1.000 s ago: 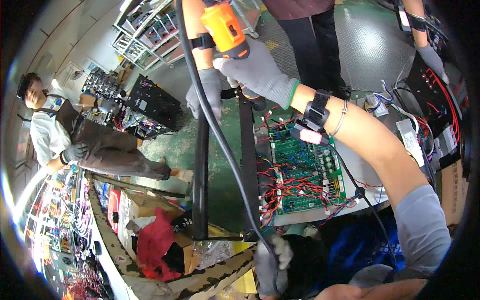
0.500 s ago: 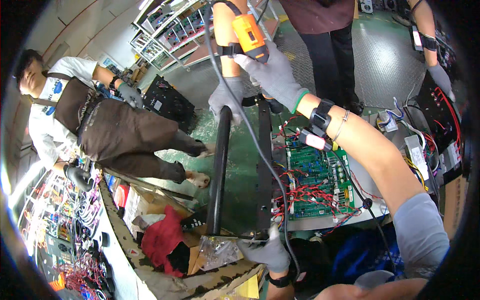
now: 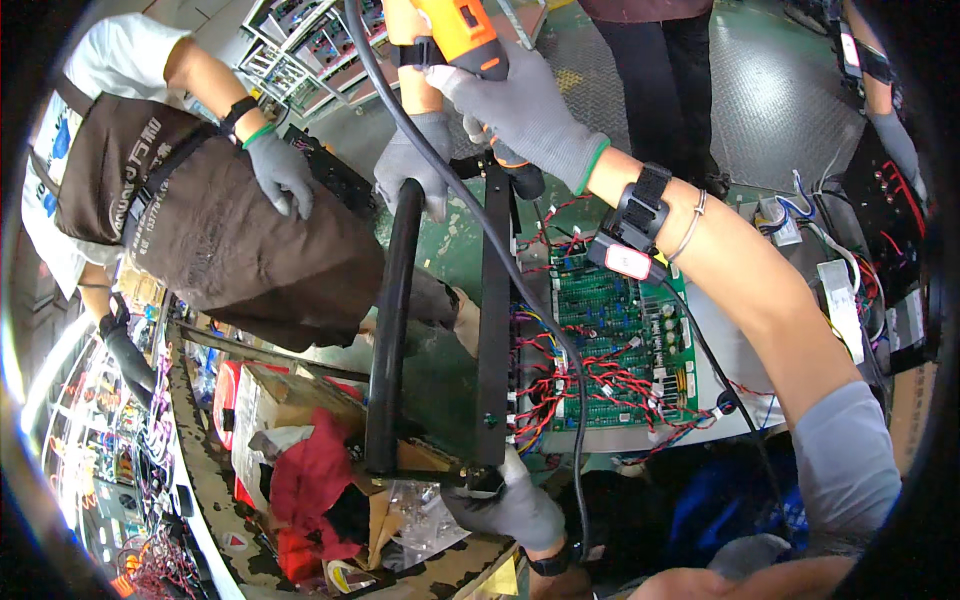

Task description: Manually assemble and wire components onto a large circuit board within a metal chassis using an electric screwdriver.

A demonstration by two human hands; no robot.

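My right hand, in a grey knit glove with a green cuff, is closed around an orange and black power drill. The drill's dark front end points down beside the far end of a black metal frame. A thick black tube forms the frame's left side. My left hand, gloved in grey, grips the frame's near end; part of its fingers is hidden. Another person's gloved hand holds the far end of the tube. A green circuit board with red wires lies right of the frame.
A person in a brown apron stands at the left. Below is a cardboard box with red cloth and a clear plastic bag. A dark cable hangs across the view. Wired parts stand at right.
The person in the apron has come closer from the left. The black frame, the drill and the hands on them sit slightly farther left in view. All three grips stay the same.
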